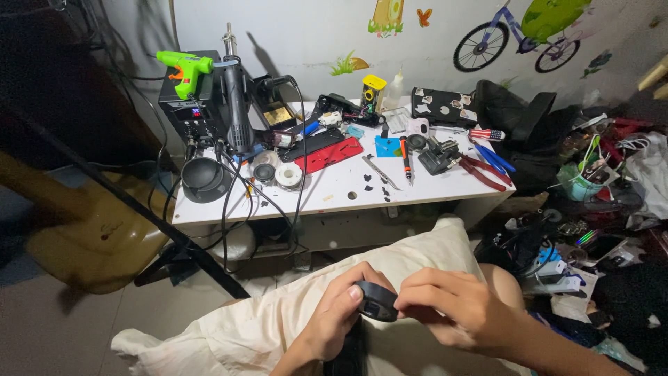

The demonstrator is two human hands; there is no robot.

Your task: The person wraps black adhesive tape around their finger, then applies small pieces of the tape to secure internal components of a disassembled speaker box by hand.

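Head view, object: small dark rounded device (pixel 376 301), one piece, held between both hands low in frame over a cream pillow (pixel 278 324) on the lap.
Left hand (pixel 335 317): fingers curled round the device's left end, thumb pressing its near edge; grasping.
Right hand (pixel 456 306): fingertips pinch the device's right edge from above; grasping.
Long axis: runs roughly left to right between the two hands, slightly tilted; both hands touch it, neither clearly nearer.
Below the hands: a dark strip hangs down from the device, partly hidden; cannot tell what it is.
Beyond the hands: white table (pixel 334 191), well apart, cluttered.
Counts on table: one green glue gun (pixel 182 69) on one black power unit (pixel 189 104); one hot-air handle (pixel 236 104); one solder spool (pixel 288 175); one red flat case (pixel 330 154); one orange-black screwdriver (pixel 406 154); one pair of red-handled pliers (pixel 480 173).
Right of the hands: heap of cables and small parts, too tangled to count.
Left of the hands: one yellow stool (pixel 90 230), one black tripod leg (pixel 139 209).
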